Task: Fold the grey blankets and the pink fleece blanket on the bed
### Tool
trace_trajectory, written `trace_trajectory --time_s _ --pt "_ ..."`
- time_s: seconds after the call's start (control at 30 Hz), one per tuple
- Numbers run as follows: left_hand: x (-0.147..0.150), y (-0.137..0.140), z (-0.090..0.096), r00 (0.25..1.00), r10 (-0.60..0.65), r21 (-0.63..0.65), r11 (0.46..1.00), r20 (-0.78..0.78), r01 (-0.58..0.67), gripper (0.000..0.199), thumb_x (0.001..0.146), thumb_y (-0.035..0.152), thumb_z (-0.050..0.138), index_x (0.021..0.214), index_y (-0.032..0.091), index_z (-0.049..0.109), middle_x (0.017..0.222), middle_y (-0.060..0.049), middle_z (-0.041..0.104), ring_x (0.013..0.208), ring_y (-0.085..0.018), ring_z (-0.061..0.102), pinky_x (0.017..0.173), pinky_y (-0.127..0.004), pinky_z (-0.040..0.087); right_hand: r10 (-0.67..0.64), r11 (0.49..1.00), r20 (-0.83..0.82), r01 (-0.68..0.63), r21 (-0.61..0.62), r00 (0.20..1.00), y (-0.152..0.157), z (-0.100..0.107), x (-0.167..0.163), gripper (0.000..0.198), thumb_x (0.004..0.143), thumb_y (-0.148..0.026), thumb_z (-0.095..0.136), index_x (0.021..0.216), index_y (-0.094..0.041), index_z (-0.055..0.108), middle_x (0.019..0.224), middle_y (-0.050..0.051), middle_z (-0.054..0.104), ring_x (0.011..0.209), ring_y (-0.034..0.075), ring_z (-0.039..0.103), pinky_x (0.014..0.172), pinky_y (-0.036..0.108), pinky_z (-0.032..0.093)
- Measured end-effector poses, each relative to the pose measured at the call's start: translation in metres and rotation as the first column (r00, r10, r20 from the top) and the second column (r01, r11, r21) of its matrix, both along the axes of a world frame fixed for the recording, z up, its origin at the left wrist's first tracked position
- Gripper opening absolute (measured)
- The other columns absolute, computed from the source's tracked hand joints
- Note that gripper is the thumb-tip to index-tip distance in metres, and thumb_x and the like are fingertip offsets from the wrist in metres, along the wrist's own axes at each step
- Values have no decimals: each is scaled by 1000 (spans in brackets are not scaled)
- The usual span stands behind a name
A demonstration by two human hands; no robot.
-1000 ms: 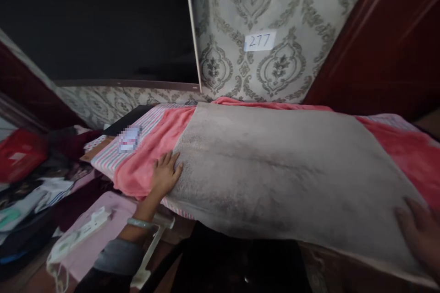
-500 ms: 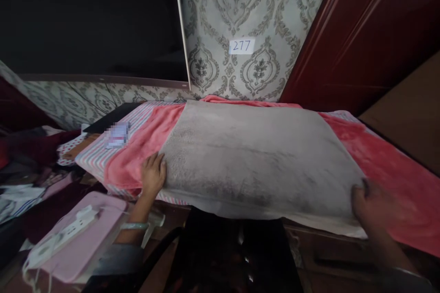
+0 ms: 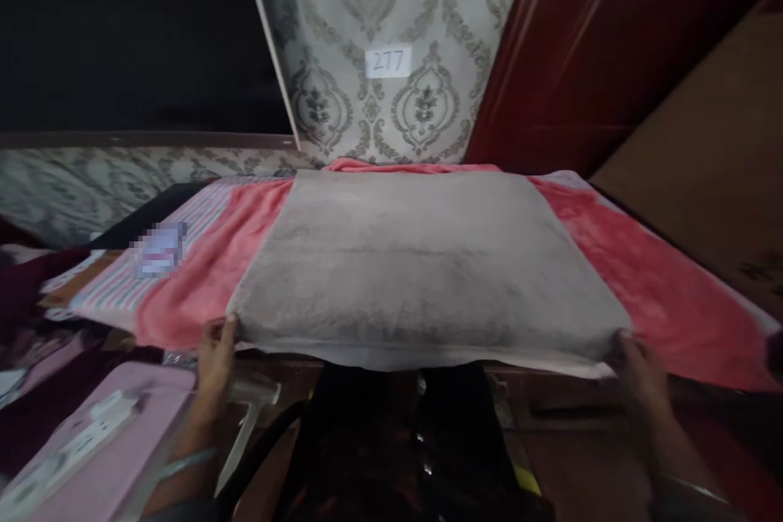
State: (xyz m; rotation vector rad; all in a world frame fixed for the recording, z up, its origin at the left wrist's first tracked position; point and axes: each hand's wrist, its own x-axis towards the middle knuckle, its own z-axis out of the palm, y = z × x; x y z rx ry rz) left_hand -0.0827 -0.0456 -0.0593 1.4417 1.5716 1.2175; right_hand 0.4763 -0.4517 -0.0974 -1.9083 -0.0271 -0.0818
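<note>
Grey plush cloth (image 3: 422, 261) lies spread in the middle of the view, faintly creased, its pale edge hanging along 6 o'clock. Beneath it is a coral blanket (image 3: 648, 294), showing at 3 and 9 o'clock and as a narrow fold at 12, with striped fabric (image 3: 116, 273) under that at 9. At the cloth's 8 o'clock corner is the left hand (image 3: 215, 342), its grip narrow, thumb and fingers pinched on the corner. At the 4 o'clock corner, the right hand (image 3: 642, 367) has its fingertips by the edge; blur and shadow mean I cannot tell whether that grip is closed on the cloth. Low at 8 o'clock, beyond the left forearm, a white power strip (image 3: 82, 440) rests on a pink board (image 3: 156, 408). On the wall at 12 o'clock is a card (image 3: 388, 62) marked 277.
</note>
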Motion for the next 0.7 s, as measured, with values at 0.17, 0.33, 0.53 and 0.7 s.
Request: trace_trajectory --time_s 0.17,0.33,0.53,0.7 --pt "9 -3 8 966 87 40 996 -242 -80 46 78 65 41 76 21 55 73 -4 56 85 -29 58 88 -52 50 -78 991 41 81 -103 996 0 17 -6 53 59 -72 52 60 -20 54 55 2 46 62 21 47 62 38 42" --pt "15 0 13 911 170 61 985 -376 -159 32 78 55 39 66 26 42 63 -4 47 79 -32 59 83 -55 50 -114 973 184 147 -177 976 -3 9 1 51 70 -71 46 57 -22 51 55 4 49 63 22 50 63 37 41" --pt "13 -4 23 895 123 51 992 -429 -112 40 81 62 34 61 29 42 58 -2 48 76 -33 61 79 -54 52 -87 969 244 139 -204 966 -1 -3 6 62 67 -84 36 59 -24 48 55 6 51 59 23 50 58 37 40" --pt "6 -5 17 871 120 64 993 -476 -102 39 80 61 32 77 32 58 56 -1 50 86 -38 64 77 -54 55 -99 975 257 146 -169 961 1 -1 4 66 67 -88 33 59 -24 47 54 4 48 58 22 49 56 34 38"
